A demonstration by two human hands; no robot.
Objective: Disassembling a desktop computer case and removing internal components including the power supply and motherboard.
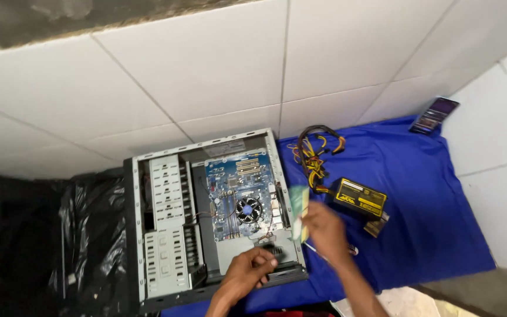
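An open desktop computer case (165, 235) lies on its side with a blue motherboard (236, 194) and a round cooler fan (247, 208) showing inside. My left hand (247, 273) rests on the case's near edge, its fingers curled around a small black part (272, 252). My right hand (324, 229) hovers just right of the case. It pinches a thin green card (300, 211) held upright by its edge.
A blue cloth (418, 199) covers the white tiled floor under the case. On the cloth lie a black and yellow power supply (360, 198) with a bundle of coloured cables (315, 152). A phone (434, 114) lies at the cloth's far corner. Black plastic sheeting (89, 235) sits to the left.
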